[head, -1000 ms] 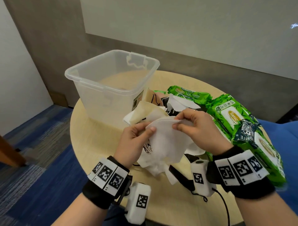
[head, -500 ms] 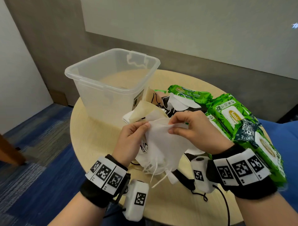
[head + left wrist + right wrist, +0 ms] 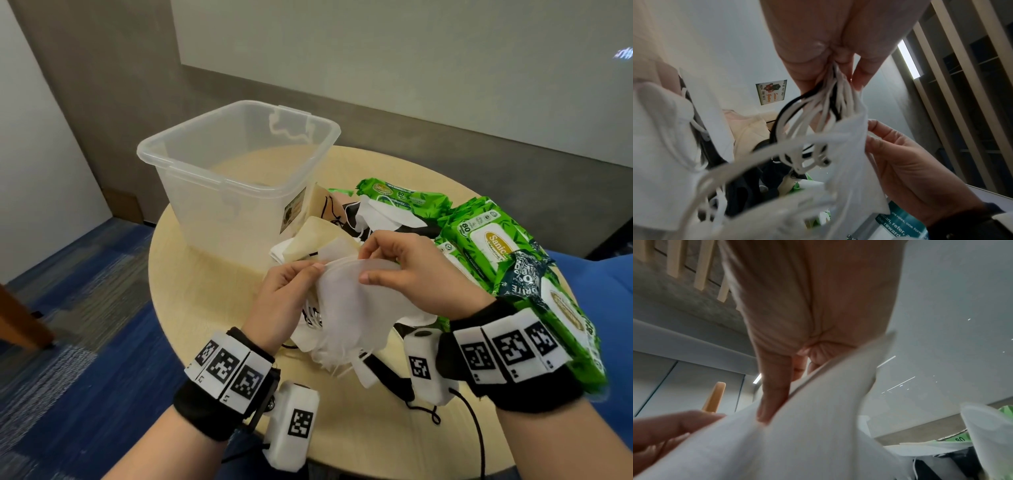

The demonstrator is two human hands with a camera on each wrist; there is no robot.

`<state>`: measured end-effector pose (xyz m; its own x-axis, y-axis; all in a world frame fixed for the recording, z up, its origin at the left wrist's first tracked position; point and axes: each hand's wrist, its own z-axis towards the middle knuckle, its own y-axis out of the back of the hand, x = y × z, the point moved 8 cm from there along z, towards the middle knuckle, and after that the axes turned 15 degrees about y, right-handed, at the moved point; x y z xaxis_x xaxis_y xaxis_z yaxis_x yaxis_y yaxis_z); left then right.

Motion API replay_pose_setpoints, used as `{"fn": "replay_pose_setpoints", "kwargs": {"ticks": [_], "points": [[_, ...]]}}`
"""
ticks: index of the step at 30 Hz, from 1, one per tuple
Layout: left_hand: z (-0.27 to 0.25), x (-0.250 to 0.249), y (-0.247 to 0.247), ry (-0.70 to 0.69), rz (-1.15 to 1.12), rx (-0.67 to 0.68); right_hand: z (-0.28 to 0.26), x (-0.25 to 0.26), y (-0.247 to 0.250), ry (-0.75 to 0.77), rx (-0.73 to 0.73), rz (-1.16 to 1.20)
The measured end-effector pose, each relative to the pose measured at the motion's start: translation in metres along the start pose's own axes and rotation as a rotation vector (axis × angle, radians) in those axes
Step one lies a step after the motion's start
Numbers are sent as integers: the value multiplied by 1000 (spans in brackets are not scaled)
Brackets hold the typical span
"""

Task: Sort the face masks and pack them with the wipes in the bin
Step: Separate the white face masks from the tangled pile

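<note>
White face masks point(image 3: 356, 308) bunched at frame center over table point(image 3: 205, 294); left hand point(image 3: 284, 301) pinches their ear loops, right hand point(image 3: 411, 274) pinches top edge, likely peeling one off. Bin point(image 3: 191, 171) upper left, seemingly unpacked.

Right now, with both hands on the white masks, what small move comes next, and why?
Probably peel the top white mask free with the right hand: the left hand pinches the bundled ear loops, and the bin looks empty.

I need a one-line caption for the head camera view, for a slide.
Both hands, left hand and right hand, pinch a stack of white face masks beside an empty clear bin and green wipes packs.
</note>
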<state>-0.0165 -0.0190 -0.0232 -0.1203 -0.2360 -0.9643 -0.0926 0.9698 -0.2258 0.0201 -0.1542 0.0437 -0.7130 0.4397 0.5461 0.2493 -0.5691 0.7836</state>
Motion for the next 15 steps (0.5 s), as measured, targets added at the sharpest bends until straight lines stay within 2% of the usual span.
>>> {"fn": "replay_pose_setpoints", "kwargs": {"ticks": [4, 11, 15], "points": [[-5, -5, -6, -48, 2, 87, 0, 1, 0, 30, -44, 35], [-5, -5, -10, -81, 61, 81, -6, 6, 0, 138, -210, -146], [-4, -3, -10, -74, 38, 103, -9, 11, -3, 200, -257, -208]]}}
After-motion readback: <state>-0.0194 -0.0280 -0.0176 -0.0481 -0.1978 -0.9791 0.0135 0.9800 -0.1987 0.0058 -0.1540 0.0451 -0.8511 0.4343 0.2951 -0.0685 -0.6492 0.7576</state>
